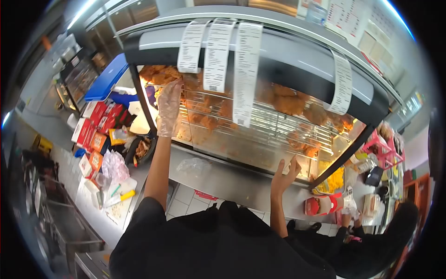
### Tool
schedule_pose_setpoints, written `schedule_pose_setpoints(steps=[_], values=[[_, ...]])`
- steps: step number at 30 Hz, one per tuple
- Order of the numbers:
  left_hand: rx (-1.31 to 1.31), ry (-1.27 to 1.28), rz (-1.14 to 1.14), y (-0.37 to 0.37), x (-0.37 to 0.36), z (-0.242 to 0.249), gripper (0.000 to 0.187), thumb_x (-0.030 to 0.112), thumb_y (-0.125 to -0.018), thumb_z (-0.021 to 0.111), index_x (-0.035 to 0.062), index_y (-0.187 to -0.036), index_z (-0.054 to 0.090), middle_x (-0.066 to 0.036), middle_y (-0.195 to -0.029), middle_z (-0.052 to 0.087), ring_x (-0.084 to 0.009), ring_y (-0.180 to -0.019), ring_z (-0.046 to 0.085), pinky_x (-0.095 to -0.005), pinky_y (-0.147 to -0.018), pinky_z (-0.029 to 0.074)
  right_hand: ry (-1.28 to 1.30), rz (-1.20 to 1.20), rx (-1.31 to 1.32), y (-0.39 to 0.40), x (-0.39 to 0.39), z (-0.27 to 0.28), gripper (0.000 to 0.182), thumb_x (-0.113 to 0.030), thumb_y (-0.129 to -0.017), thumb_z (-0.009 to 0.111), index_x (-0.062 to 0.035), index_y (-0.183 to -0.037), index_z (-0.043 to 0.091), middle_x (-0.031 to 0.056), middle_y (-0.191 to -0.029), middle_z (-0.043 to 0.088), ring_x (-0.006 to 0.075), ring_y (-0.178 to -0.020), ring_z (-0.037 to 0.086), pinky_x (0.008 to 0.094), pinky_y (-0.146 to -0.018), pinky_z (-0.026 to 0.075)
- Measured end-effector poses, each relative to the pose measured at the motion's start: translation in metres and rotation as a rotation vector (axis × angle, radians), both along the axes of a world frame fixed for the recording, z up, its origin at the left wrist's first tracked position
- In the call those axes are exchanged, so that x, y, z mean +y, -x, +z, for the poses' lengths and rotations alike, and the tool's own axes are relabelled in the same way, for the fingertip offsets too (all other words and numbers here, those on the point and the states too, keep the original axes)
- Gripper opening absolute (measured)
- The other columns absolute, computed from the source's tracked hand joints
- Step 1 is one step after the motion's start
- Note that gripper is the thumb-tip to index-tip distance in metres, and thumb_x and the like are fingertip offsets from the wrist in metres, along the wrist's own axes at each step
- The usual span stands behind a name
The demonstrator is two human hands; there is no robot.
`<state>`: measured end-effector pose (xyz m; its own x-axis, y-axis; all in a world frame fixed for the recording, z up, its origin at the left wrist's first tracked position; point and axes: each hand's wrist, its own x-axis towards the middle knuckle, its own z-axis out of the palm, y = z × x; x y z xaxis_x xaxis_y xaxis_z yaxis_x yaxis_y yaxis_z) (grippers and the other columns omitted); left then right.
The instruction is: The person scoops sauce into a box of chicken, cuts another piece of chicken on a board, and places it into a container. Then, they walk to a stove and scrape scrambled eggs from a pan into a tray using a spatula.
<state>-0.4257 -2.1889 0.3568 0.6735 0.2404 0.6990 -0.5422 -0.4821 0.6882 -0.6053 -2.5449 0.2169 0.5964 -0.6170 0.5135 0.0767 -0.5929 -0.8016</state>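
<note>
The left grip [169,107], in a clear glove, reaches up to fried chicken [157,73] on the display cabinet's [290,52] upper left; whether it clamps any, I cannot tell. The right grip [285,176], digits apart, is at the lower glass [241,151], above the steel surface [232,181]. Paper slips [247,74] hang overhead.

1. Pretty bright overall: cool strip light [81,13] top left, warm glow inside the display case [260,116].
2. Hazy glare on its glass.
3. Fisheye bends everything, corners go black.
4. Receipt print [247,69] looks kinda soft.
</note>
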Motion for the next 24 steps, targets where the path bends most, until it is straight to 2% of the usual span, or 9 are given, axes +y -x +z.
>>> schedule_pose_setpoints(steps=[3, 11, 13, 17, 18, 19, 20, 22, 24], values=[[0.058, 0.237, -0.124, 0.008, 0.006, 0.002, 0.030, 0.016, -0.097, 0.059, -0.0030, -0.121, 0.061, -0.011, -0.116, 0.066, -0.0212, -0.110, 0.061, -0.0326, -0.097, 0.046, 0.080, 0.150, -0.001, -0.001, 0.018, 0.007, 0.048, -0.012, -0.090, 0.066, 0.0010, -0.135, 0.053, 0.0169, -0.110, 0.054, 0.0295, -0.102, 0.055, 0.0367, -0.089, 0.044], [0.028, 0.126, 0.344, 0.022, 0.037, 0.007, 0.038, 0.020, -0.098, 0.057, -0.0046, -0.127, 0.056, -0.018, -0.124, 0.062, -0.0270, -0.116, 0.059, -0.0353, -0.100, 0.045, 0.132, 0.407, 0.110, -0.025, 0.068, 0.010, 0.048, -0.011, -0.088, 0.066, -0.0011, -0.134, 0.054, 0.0203, -0.110, 0.063, 0.0342, -0.103, 0.062, 0.0400, -0.089, 0.048], [0.031, 0.052, 0.410, 0.026, 0.036, 0.011, 0.037, 0.020, -0.098, 0.057, -0.0049, -0.125, 0.057, -0.019, -0.121, 0.063, -0.0294, -0.113, 0.061, -0.0364, -0.098, 0.047, -0.122, 0.722, 0.035, -0.029, 0.072, 0.013, 0.047, -0.012, -0.089, 0.065, -0.0015, -0.134, 0.054, 0.0190, -0.112, 0.063, 0.0337, -0.107, 0.061, 0.0415, -0.093, 0.047], [0.042, 0.184, 0.205, 0.009, 0.064, -0.022, 0.029, 0.005, -0.095, 0.054, -0.0034, -0.123, 0.058, -0.011, -0.127, 0.054, -0.0234, -0.119, 0.051, -0.0351, -0.100, 0.045, 0.067, 0.495, -0.054, -0.016, 0.033, 0.026, 0.044, -0.013, -0.091, 0.064, 0.0003, -0.131, 0.054, 0.0200, -0.122, 0.060, 0.0336, -0.119, 0.055, 0.0431, -0.102, 0.041], [-0.078, 0.147, 0.205, 0.038, 0.035, -0.008, 0.029, 0.006, -0.095, 0.054, -0.0039, -0.122, 0.057, -0.010, -0.126, 0.053, -0.0226, -0.120, 0.049, -0.0341, -0.100, 0.043, 0.123, 0.209, -0.120, -0.011, 0.013, 0.023, 0.046, -0.012, -0.091, 0.064, -0.0006, -0.134, 0.052, 0.0195, -0.129, 0.055, 0.0327, -0.123, 0.051, 0.0412, -0.102, 0.040], [-0.029, 0.606, 0.121, 0.049, 0.020, 0.008, 0.028, 0.010, -0.097, 0.052, -0.0037, -0.121, 0.057, -0.012, -0.122, 0.056, -0.0229, -0.114, 0.052, -0.0343, -0.100, 0.042, 0.182, -0.072, -0.183, -0.005, -0.006, 0.020, 0.047, -0.011, -0.092, 0.063, -0.0014, -0.136, 0.050, 0.0190, -0.137, 0.051, 0.0317, -0.128, 0.046, 0.0393, -0.101, 0.040], [-0.125, -0.060, 0.327, 0.057, 0.033, 0.005, 0.028, 0.014, -0.099, 0.052, -0.0036, -0.119, 0.058, -0.014, -0.120, 0.057, -0.0235, -0.111, 0.054, -0.0353, -0.101, 0.041, 0.106, -0.208, -0.149, -0.002, -0.026, 0.019, 0.050, -0.013, -0.092, 0.063, -0.0011, -0.138, 0.048, 0.0197, -0.142, 0.044, 0.0326, -0.131, 0.042, 0.0402, -0.103, 0.037], [-0.197, -0.401, 0.517, 0.080, 0.029, 0.005, 0.029, 0.013, -0.099, 0.051, -0.0079, -0.118, 0.056, -0.016, -0.118, 0.058, -0.0256, -0.115, 0.055, -0.0367, -0.103, 0.044, 0.021, -0.357, -0.038, 0.005, -0.069, 0.007, 0.064, -0.021, -0.093, 0.065, 0.0023, -0.144, 0.036, 0.0229, -0.151, 0.031, 0.0359, -0.139, 0.031, 0.0435, -0.113, 0.028], [-0.081, 0.310, 0.243, 0.085, 0.024, -0.001, 0.031, 0.015, -0.100, 0.050, -0.0084, -0.121, 0.050, -0.019, -0.128, 0.050, -0.0282, -0.116, 0.055, -0.0369, -0.101, 0.047, 0.071, -0.381, 0.018, 0.006, -0.082, -0.003, 0.072, -0.023, -0.091, 0.067, 0.0027, -0.147, 0.030, 0.0256, -0.153, 0.026, 0.0388, -0.141, 0.026, 0.0452, -0.114, 0.025]])
